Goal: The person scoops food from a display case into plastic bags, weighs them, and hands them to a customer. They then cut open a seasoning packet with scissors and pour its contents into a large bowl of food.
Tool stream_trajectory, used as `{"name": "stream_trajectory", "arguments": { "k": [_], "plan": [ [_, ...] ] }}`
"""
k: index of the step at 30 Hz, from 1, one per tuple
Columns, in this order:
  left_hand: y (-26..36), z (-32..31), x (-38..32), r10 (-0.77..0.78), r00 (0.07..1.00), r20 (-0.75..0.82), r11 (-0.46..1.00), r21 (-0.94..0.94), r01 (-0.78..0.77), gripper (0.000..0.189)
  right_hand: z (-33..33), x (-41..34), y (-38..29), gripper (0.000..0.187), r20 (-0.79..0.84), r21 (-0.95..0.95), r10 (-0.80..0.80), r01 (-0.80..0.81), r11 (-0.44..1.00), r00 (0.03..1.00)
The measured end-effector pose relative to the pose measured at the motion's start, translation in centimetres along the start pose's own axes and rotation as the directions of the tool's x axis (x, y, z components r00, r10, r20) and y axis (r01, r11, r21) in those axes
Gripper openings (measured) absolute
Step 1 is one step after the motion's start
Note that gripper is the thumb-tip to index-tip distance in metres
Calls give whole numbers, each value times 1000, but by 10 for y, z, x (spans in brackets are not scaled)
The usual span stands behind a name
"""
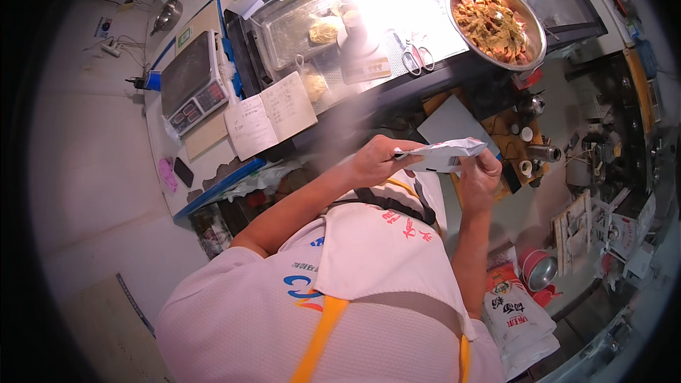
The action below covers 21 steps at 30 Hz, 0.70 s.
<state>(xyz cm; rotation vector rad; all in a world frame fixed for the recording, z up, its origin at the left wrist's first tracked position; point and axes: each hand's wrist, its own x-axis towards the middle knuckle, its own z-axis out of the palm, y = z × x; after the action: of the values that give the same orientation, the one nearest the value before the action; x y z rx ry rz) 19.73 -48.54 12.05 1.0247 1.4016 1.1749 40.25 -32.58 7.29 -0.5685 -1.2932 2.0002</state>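
A white plastic packet (pixel 444 155) with printing on it is held up in front of my apron by both hands. My left hand (pixel 380 159) pinches its left end between thumb and fingers. My right hand (pixel 480 173) grips the right end. Beyond them, on the counter, stands a steel bowl (pixel 541 42) of cut meat pieces covered in brown seasoning. Scissors (pixel 417 58) lie left of the bowl, beside a small kitchen scale (pixel 367 70). An open notebook (pixel 272 114) with handwriting lies near the counter edge. The packet's contents are hidden.
A larger digital scale (pixel 191 82) stands on the left counter, near a phone (pixel 183 172). Clear plastic trays (pixel 298 16) and a bag of yellowish food (pixel 324 30) lie under bright glare. Printed sacks (pixel 513 314) and red basins (pixel 537 271) stand at the lower right.
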Motion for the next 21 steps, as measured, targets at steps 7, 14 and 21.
{"name": "stream_trajectory", "arguments": {
  "k": [7,14,21],
  "plan": [
    [-32,-68,-19,60,998,0,993,97,-60,27,41,19,37,21,-53,67,26,-23,997,998],
    [-53,-120,-32,5,996,87,999,36,-8,24,86,35,48,17,8,56,89,-89,994,996],
    [-152,-142,-17,251,965,72,883,391,-259,42,79,6,59,19,-171,-2,117,-119,993,978]
  ]
}}
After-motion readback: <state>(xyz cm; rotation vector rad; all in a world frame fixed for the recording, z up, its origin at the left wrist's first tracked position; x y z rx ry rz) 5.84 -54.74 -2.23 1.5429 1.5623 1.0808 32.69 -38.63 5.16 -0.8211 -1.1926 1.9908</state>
